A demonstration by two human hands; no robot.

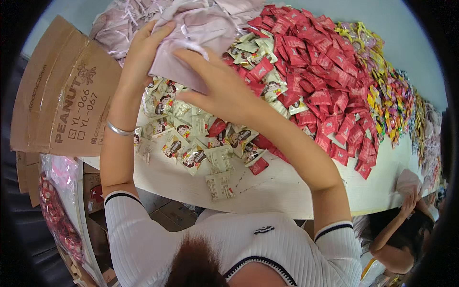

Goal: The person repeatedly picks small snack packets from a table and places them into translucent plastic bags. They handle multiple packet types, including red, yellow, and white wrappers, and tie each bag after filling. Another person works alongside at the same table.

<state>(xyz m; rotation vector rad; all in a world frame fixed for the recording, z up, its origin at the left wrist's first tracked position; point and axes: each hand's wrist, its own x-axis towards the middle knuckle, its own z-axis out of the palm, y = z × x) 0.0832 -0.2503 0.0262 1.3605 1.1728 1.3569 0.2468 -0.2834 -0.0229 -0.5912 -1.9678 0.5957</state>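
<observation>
A pale pink fabric pouch (179, 66) with a white ribbon hangs from my left hand (145, 50), whose thumb and fingers pinch its edge. My right hand (215, 84) is beside the pouch, thumb and fingers apart, slightly blurred; whether it touches the ribbon I cannot tell. More pink pouches (120, 30) are heaped behind my left hand. Below my hands lie cream-coloured wrapped candies (193, 154) with a cartoon print, and to their right rises a large pile of red wrapped candies (322, 68).
A cardboard box (64, 97) stands left of the white table (276, 193). Piles of yellow (362, 39) and multicoloured sweets (398, 104) line the table's right part. At lower right a co-worker (401, 229) holds a pink pouch. A bag of red packets (59, 219) lies at lower left.
</observation>
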